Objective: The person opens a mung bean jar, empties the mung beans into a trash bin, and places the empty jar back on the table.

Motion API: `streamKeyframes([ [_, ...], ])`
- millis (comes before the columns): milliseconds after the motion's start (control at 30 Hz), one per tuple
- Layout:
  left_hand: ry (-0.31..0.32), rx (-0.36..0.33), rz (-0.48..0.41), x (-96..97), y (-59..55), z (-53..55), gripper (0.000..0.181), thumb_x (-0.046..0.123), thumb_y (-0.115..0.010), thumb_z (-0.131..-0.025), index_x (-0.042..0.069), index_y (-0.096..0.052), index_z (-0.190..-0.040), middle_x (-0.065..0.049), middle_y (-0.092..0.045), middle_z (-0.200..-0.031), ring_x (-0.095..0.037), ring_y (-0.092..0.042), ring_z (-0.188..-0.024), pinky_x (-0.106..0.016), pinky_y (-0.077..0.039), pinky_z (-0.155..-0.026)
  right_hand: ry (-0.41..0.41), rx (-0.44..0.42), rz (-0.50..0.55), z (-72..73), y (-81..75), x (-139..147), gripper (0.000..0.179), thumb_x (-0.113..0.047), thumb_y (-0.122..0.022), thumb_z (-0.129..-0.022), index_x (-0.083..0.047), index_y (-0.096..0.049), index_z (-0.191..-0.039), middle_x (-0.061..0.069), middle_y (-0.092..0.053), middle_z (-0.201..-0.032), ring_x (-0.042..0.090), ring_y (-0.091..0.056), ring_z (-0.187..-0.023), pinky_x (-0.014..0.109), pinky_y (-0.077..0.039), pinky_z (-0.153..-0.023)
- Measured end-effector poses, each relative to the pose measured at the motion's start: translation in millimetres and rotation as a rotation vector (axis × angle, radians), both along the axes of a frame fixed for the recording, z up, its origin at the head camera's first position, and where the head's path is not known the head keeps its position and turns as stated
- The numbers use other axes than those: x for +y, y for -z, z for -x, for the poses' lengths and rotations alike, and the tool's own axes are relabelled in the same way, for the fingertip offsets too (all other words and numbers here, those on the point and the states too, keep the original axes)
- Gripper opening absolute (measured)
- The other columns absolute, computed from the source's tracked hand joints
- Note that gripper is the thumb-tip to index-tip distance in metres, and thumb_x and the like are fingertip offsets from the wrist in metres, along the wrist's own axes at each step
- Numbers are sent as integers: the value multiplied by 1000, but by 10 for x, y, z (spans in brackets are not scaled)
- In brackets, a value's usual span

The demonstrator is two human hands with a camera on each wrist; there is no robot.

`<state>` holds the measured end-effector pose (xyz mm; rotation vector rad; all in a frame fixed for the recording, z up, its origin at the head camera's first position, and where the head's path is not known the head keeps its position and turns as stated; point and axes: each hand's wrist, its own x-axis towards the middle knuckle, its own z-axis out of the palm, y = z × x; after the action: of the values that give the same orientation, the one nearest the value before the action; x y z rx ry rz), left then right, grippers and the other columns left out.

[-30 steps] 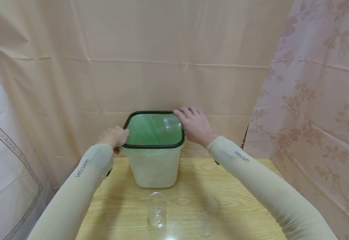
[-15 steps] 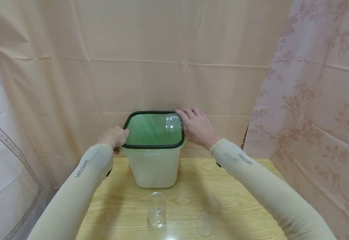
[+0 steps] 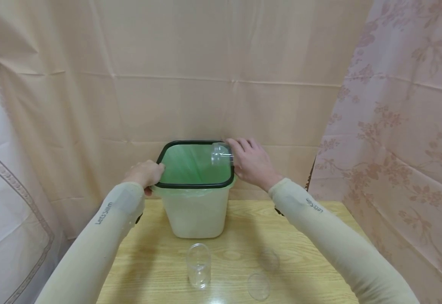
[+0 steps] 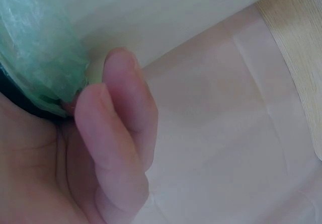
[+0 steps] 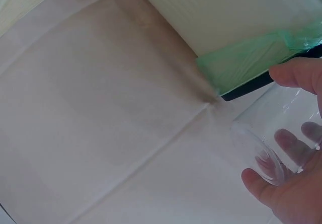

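A white trash bin (image 3: 198,213) with a black rim and a green liner bag (image 3: 188,164) stands on the table. At its left side my left hand (image 3: 143,174) grips the rim; in the left wrist view the fingers (image 4: 113,148) curl beside the bunched liner. My right hand (image 3: 255,162) holds a clear plastic cup (image 3: 221,154) lying sideways across the bin's right rim. From the right wrist, the cup (image 5: 271,110) shows between thumb and fingers, with the thumb near the black rim. Another clear plastic cup (image 3: 199,266) stands upright in front of the bin.
Two clear round lids (image 3: 258,287) lie flat on the wooden table (image 3: 148,253), right of the standing cup. A beige curtain (image 3: 167,84) hangs close behind the bin, and a flowered pink cloth (image 3: 403,160) is at the right.
My right hand has shifted slightly to the right with the cup, which tilts a little differently over the rim. The left hand and the bin have stayed in place.
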<state>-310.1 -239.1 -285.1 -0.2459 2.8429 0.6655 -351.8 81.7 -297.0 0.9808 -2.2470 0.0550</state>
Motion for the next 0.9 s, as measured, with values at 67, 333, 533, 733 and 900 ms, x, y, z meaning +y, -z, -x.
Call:
streamKeyframes([
  [67,-5,-2,-1,1,3,0,56,42,-26,-107,-2,-59,-115,-15,-62,-78,-21,-60,-53,-29,-52,-49,2,-2,7,-3,7,3,70,-8,-78,-80,-1,-48,-143,19,-61,-128,36,-56,-115,45,-46,-100],
  [333,-2,-5,1,-7,7,2,56,42,-26,-107,-2,-58,-115,-15,-62,-77,-22,-61,-53,-29,-51,-49,10,-16,10,-4,23,11,72,-10,-78,-80,1,-46,-143,20,-60,-128,36,-56,-116,45,-46,-99],
  [533,-8,-8,7,-3,12,7,56,43,-25,-107,-2,-58,-116,-15,-62,-79,-22,-61,-55,-30,-52,-51,55,-92,13,-21,29,36,77,-14,-77,-82,1,-39,-148,22,-57,-131,38,-53,-116,46,-46,-101],
  [733,-2,-8,2,-3,18,3,56,43,-25,-108,-2,-58,-116,-15,-61,-81,-23,-61,-56,-31,-51,-52,70,-157,41,-43,42,70,79,-18,-76,-84,1,-35,-150,23,-54,-134,38,-52,-119,47,-43,-104],
  [900,9,-4,13,-12,10,-2,56,42,-24,-107,-2,-59,-114,-15,-62,-79,-23,-61,-55,-30,-51,-51,95,-210,61,-49,61,92,83,-22,-77,-86,1,-31,-151,24,-53,-135,38,-52,-116,47,-44,-102],
])
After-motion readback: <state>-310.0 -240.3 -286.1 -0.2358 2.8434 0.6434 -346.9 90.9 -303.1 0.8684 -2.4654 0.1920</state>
